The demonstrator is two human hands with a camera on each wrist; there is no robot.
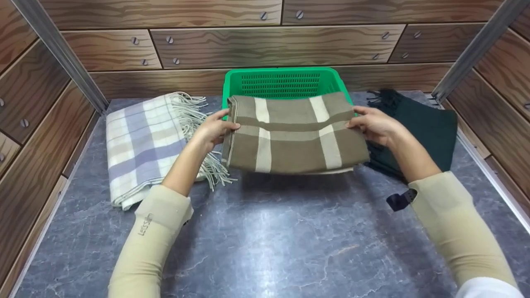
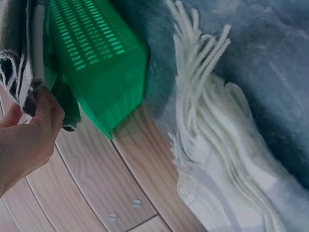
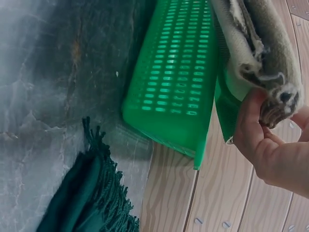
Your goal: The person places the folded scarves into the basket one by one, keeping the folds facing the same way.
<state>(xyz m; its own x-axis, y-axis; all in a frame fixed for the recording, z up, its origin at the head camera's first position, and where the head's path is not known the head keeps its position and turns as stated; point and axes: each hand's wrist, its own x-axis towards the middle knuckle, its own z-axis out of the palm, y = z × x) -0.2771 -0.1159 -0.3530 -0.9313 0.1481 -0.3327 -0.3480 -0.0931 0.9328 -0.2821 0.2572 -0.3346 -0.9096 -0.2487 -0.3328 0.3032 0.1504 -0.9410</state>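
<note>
A folded brown plaid scarf point(image 1: 294, 149) with cream stripes is held up by both hands over the front of a green plastic basket point(image 1: 285, 72). At its left edge my left hand point(image 1: 213, 130) pinches the folded layers between thumb and fingers. My right hand point(image 1: 379, 125) grips the opposite edge the same way. The wrist views show the layered fold ends of the brown scarf point(image 3: 270, 63) above the basket's rim. The basket's front wall is hidden behind the scarf in the head view.
Left of the basket lies a folded white and lavender plaid scarf point(image 1: 143, 145) with long fringe. A folded dark green fringed scarf point(image 1: 426, 132) lies on the right. The grey marbled table point(image 1: 273, 236) is bounded by wood-patterned walls point(image 1: 277, 47) at back and sides.
</note>
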